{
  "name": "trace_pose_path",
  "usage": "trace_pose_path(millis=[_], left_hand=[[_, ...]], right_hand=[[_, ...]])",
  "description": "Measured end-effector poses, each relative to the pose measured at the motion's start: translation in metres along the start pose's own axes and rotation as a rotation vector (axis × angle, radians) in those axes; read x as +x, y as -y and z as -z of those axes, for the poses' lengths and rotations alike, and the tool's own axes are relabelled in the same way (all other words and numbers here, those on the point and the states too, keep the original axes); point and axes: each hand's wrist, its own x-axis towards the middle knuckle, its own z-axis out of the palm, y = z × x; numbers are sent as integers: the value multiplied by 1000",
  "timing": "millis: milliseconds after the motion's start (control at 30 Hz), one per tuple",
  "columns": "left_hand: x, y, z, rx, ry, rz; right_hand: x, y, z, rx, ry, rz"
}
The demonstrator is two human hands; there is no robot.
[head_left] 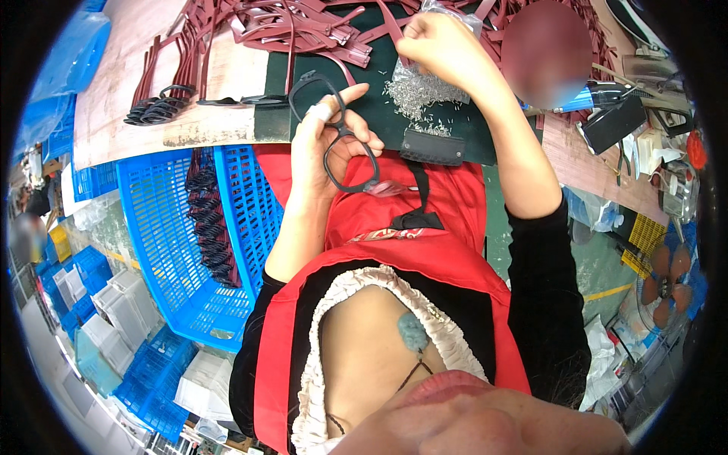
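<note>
My left hand (322, 144) is closed around a black eyeglass frame (331, 171), which is tilted upright over the table's near edge. A blurred reddish piece (387, 188) sticks out at the frame's lower hinge. Farther right, my right hand (440, 47) has its fingers curled at the end of a dark red eyeglass temple (390, 24) and appears to pinch it. Under that hand lies a clear plastic bag (425, 80), partly hidden. Tiny silver screws (415, 98) spill from it onto the dark green mat (474, 125). A black slotted block (432, 147) sits at the mat's near edge.
Loose dark red temples (303, 30) heap along the far side. Assembled glasses (163, 102) stand at the left. A blue basket (171, 250) below the table holds stacked glasses (211, 220). At the right are a black box-shaped thing (613, 125) and a fan (666, 284).
</note>
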Motion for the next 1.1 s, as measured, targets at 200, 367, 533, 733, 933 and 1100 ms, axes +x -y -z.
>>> trace_pose_path(millis=[200, 367, 533, 733, 933, 1100], left_hand=[[15, 14, -37, 382, 100, 104], [12, 21, -55, 599, 168, 87], [-9, 26, -59, 210, 162, 507], [-25, 55, -57, 111, 144, 745], [-24, 61, -55, 145, 140, 709], [-25, 63, -62, 174, 81, 687]], right_hand=[[-87, -10, -32, 983, 77, -50], [-102, -33, -32, 1068, 102, 27], [-119, -54, -21, 1032, -318, 157], [-145, -58, -54, 674, -379, 209], [-140, -54, -52, 657, -332, 264], [-131, -52, -43, 498, -286, 341]])
